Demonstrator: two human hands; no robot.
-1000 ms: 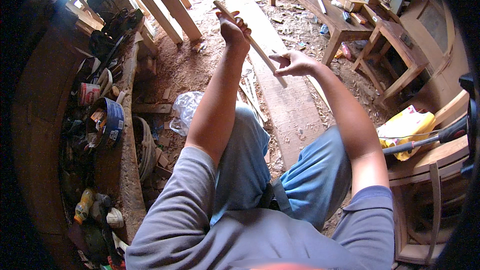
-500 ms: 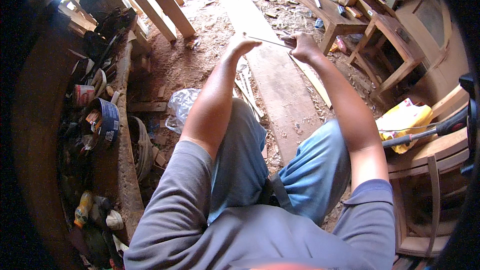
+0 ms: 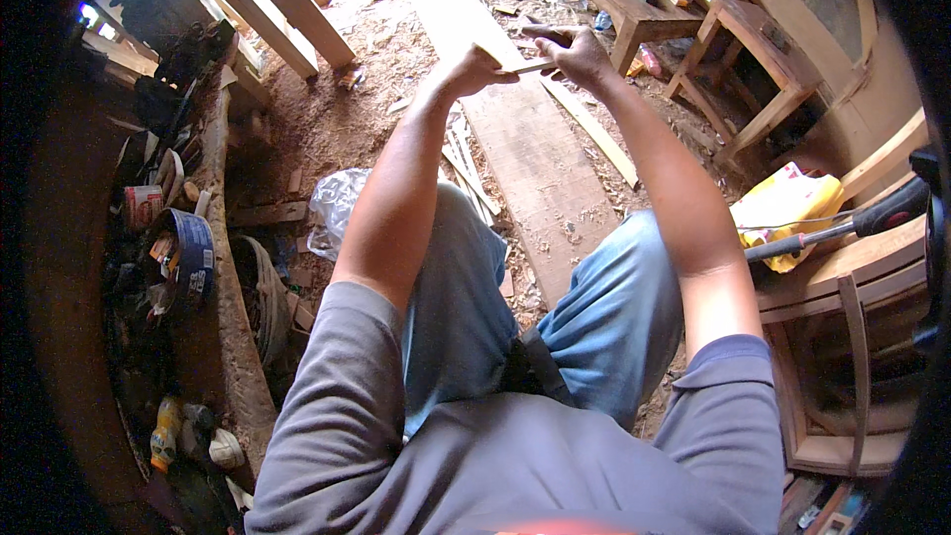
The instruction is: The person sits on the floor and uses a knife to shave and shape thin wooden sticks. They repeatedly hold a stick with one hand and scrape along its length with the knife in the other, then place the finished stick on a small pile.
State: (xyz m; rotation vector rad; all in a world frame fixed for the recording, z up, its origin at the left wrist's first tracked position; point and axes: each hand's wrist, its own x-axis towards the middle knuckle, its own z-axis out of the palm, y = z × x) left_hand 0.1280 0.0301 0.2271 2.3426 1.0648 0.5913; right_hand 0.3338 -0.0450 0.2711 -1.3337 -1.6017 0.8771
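Observation:
Out in front of me, a thin, flat, pale strip (image 3: 533, 66) spans the gap between my two hands above a long wooden plank (image 3: 540, 144). My left hand (image 3: 474, 70) is closed on its left end. At the other end, my right hand (image 3: 577, 55) pinches the strip between thumb and fingers, with the index finger reaching leftward. The strip is too small to tell its material or exact kind. Beneath, the plank runs from between my knees toward the bright far end, with curled shavings scattered on its near part.
A wooden bench (image 3: 604, 0) and a small wooden stool frame (image 3: 753, 69) stand at right. Nearer are a yellow bag (image 3: 792, 203) and curved wooden frames (image 3: 842, 287). A cluttered ledge with a blue tub (image 3: 188, 253) lines the left. A clear plastic bag (image 3: 335, 208) lies beside my left knee.
The strip has turned between my hands: a thin edge before, its pale flat face shows now. Both hands sit slightly higher and further left in the picture. The whole view has shifted a little.

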